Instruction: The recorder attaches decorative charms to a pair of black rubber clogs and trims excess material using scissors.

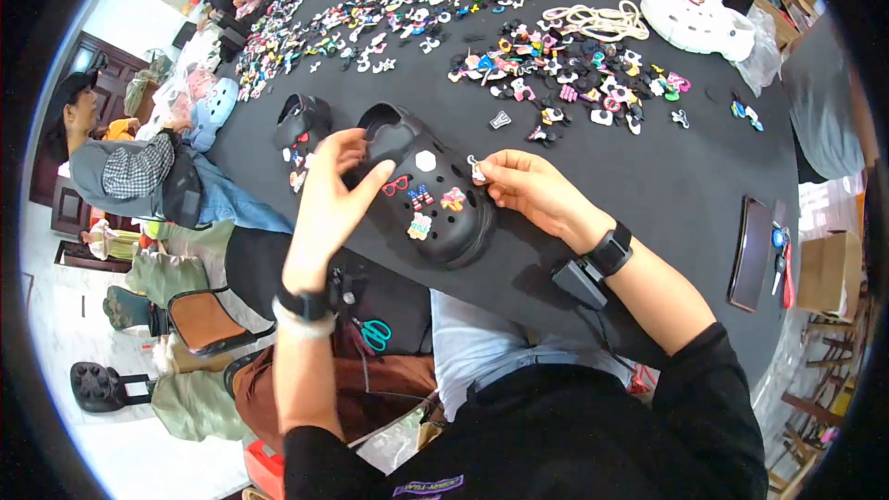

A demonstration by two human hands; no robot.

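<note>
The right fingers (509, 171) pinch a small white charm (478, 172) just beside the black clog (463, 233); the left fingers (346, 142), spread well away from the thumb, are at its heel, contact unclear. Loose charms (607, 83) lie on the bench (648, 176) beyond the right fingers, another clog (301, 120) left of the left fingers

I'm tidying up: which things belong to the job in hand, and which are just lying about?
In the job, apparently:
- nearer black clog
- small pale charm in the right hand
- charm pile

Seemingly lying about:
- phone
- pale cord
- cardboard box
</note>
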